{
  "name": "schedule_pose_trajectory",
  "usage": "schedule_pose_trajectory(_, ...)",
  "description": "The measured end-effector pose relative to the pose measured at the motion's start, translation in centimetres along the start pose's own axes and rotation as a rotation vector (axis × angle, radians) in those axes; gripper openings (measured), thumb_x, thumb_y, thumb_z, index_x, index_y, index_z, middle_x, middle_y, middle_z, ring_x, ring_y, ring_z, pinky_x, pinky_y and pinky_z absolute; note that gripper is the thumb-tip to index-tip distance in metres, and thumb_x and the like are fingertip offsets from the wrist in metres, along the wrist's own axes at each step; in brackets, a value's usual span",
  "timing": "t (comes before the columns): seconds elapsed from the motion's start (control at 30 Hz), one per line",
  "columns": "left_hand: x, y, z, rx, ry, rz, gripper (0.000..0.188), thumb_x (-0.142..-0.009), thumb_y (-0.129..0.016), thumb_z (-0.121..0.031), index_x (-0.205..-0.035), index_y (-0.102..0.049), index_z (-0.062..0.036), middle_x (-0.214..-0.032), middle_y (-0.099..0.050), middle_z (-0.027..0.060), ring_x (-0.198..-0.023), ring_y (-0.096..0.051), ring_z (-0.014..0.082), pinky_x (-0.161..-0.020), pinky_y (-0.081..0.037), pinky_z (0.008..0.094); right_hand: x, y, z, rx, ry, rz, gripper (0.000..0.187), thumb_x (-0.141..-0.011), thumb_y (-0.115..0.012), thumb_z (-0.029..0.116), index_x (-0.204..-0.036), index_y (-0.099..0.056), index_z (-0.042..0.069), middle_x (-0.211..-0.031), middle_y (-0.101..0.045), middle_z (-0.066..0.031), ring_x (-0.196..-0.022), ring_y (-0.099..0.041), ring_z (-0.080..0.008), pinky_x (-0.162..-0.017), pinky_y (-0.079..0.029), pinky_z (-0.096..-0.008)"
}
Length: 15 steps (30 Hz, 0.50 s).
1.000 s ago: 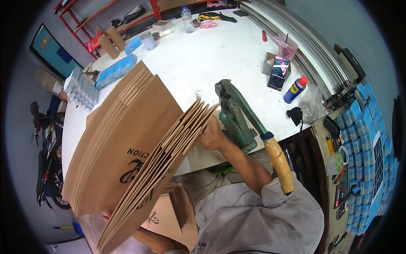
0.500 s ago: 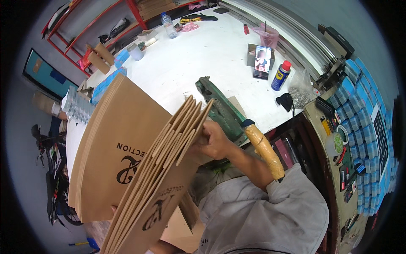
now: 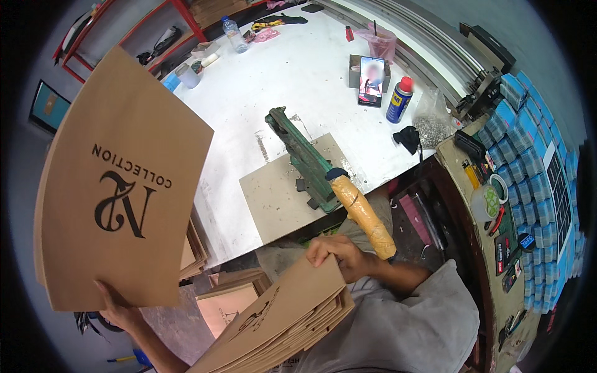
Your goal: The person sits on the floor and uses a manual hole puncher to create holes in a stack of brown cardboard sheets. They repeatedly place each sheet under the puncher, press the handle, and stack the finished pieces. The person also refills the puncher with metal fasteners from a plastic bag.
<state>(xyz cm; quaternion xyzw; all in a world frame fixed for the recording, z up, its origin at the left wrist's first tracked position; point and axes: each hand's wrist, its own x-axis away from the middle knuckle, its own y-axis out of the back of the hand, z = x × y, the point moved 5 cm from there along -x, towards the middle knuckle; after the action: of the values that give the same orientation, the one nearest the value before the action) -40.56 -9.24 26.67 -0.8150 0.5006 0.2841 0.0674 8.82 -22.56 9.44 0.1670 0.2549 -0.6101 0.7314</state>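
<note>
My left hand (image 3: 118,309) grips the lower edge of a single flat brown paper bag (image 3: 118,186) with dark printed lettering, held up at the left of the view. My right hand (image 3: 339,255) holds the top edge of a stack of several similar flat brown bags (image 3: 280,329) low in front of my body. Just beyond my right hand stands a green lever press (image 3: 305,155) with a yellow tape-wrapped handle (image 3: 364,214), mounted on a grey plate on the white table (image 3: 292,68).
A phone in a box (image 3: 371,78), a blue spray can (image 3: 399,99) and a bag of small metal parts (image 3: 429,121) sit at the table's right. A bottle (image 3: 235,34) and cups stand at the far end. More brown bags (image 3: 227,298) lie below the table edge. Blue packets (image 3: 535,161) fill the right.
The fanned bundle has split: my left hand has lifted one bag away to the left, while my right hand has dropped from the press to the remaining stack, now lowered.
</note>
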Motion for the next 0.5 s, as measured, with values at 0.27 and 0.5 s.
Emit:
schedule_pose_trajectory(0.27,-6.0,-2.2,-6.1,0.083,0.037,0.143,0.054,-0.104,-0.065,-0.031,-0.139,-0.055,0.0094,-0.139,-0.059,0.0146,-0.123,-0.059,0.0223,-0.104,-0.048,0.0346,6.1,-0.1,-0.4,0.175,0.014,0.037,0.043,-0.074,-0.089,0.012,-0.1,-0.055,0.006,-0.095,-0.064,-0.0129,-0.077,-0.066,-0.0274,-0.066,-0.051,-0.0375)
schedule_pose_trajectory(0.5,-12.4,-13.1,-2.1,0.739,0.326,0.358,0.046,-0.106,-0.06,-0.029,-0.141,-0.057,-0.0009,-0.14,-0.062,0.0129,-0.128,-0.059,0.0304,-0.112,-0.045,0.0443,5.5,-1.3,0.5,0.259,0.089,0.055,0.038,-0.07,-0.081,0.001,-0.097,-0.055,0.005,-0.093,-0.064,-0.0135,-0.08,-0.067,-0.0324,-0.066,-0.052,-0.0407)
